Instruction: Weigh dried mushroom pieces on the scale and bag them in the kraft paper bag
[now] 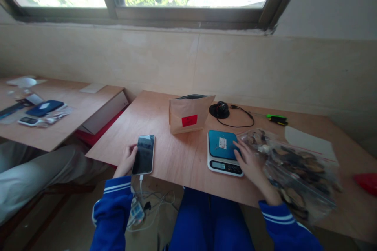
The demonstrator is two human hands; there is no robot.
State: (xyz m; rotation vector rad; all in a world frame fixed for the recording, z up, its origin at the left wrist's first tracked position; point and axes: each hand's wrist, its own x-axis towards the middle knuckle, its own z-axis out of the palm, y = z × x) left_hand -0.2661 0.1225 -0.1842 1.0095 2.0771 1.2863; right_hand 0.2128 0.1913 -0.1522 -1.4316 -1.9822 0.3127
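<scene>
My left hand (127, 160) grips the left edge of a dark-screened smartphone (143, 153), its fingers curled and partly hidden. A white charging cable runs down from the phone. Over the right side of a white digital scale with a blue platform (215, 156) my right hand (249, 160) is spread, fingertips at the platform's edge. Small bits and a white label show on the platform. Behind the scale, to its left, a brown paper pouch (192, 128) with a red label stands upright with its top open. Clear zip bags of dark brown dried slices (299, 164) lie right of my right hand.
Behind the scale lie a black round device (220, 110) with a cable and green-and-black tools (277, 119). A white sheet (309, 141) sits partly under the bags; something red (366, 183) is far right. Another table (73, 106) and a seated person's leg (38, 176) are left.
</scene>
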